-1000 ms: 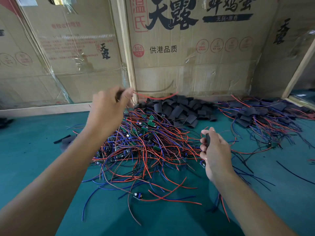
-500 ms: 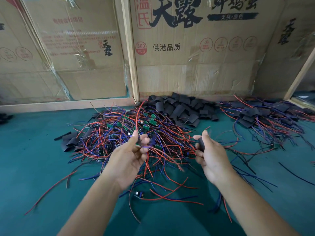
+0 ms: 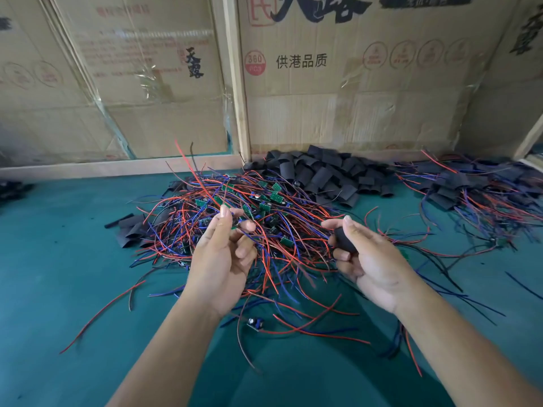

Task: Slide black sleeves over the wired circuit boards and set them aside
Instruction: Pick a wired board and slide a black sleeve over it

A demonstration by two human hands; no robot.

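The left hand (image 3: 223,259) pinches a wired circuit board (image 3: 235,221) above the tangled pile of boards (image 3: 249,218), the right hand (image 3: 370,259) grips a black sleeve (image 3: 343,240) just right of it, loose sleeves (image 3: 323,174) heaped farther back, finished ones (image 3: 476,189) far right.

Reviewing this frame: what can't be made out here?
- Head view: the circuit board in the left hand is mostly hidden by its fingers.
- The black sleeve in the right hand is partly covered by thumb and fingers; its open end is unclear.
- The cardboard box print is cut off by the top edge.
- The red wire rising from the left hand is motion-blurred.
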